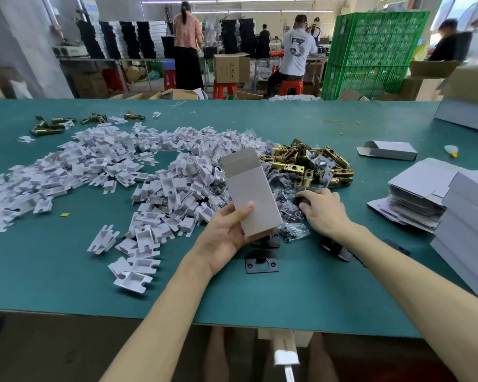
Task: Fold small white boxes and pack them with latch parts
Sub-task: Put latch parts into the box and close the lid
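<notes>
The left grip grasps 1 folded white box by its lower end, thumb pressed across the front face and fingers behind; the box rises up and away from the palm, tilted a little left, with its open mouth and raised top flap at the far end above the heap of white plastic inserts.

The right grip sits just right of the box, not touching it, low on the desk; its fingers curl down into the small clear bags of dark parts; I cannot tell whether they have closed on 1. The brass latches lie just beyond that hand.

Risks, as I judge them:
- the card looks thin, so a hard squeeze from the thumb could dent the wall or pinch the mouth narrower, and a part would then catch on the way in;
- the palm hides the bottom end, so I cannot tell whether it is tucked shut; if it is loose, a heavy latch could push straight through;
- the bags lie tangled and look slippery, so the right grip may lift 2 at once or lose its catch halfway;
- held only at 1 end, the box could twist when a part hits the rim;
- a black plate lies on the desk under the box, where a dropped part could knock it.
</notes>
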